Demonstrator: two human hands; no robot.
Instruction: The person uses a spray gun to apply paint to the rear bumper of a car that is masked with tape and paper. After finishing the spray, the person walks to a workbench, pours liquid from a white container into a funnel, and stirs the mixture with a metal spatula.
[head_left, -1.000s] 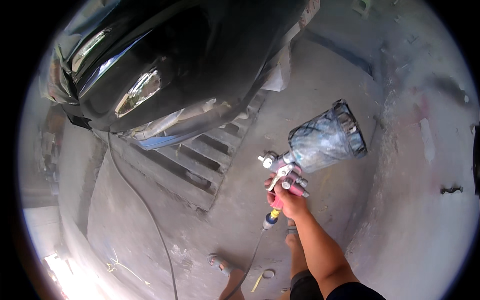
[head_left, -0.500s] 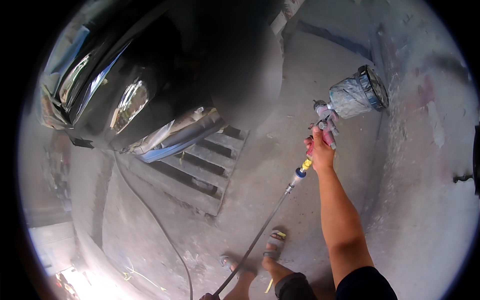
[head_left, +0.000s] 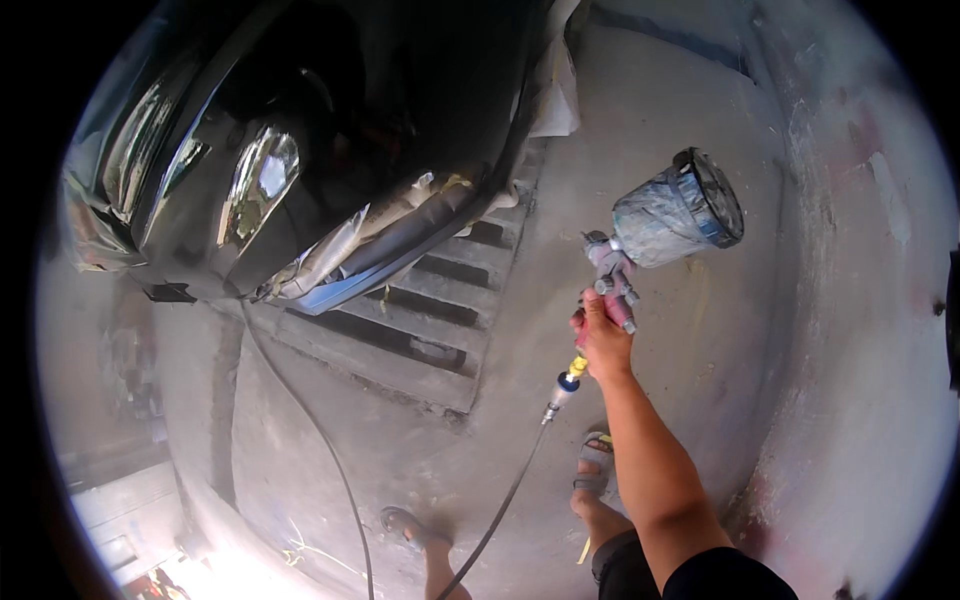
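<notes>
Right hand (head_left: 606,345) grips spray gun (head_left: 648,232) above grey floor (head_left: 535,320).

Right hand (head_left: 607,348) bare, black short sleeve (head_left: 725,577) ending above the elbow, dark shorts (head_left: 625,567) hemmed near the knee, grey sandals (head_left: 592,482) with broad straps on both feet.

A grate (head_left: 422,321) is lying in the floor (head_left: 695,405), string (head_left: 300,546) is trailing at lower left, a wall (head_left: 865,350) is rising rightward.
</notes>
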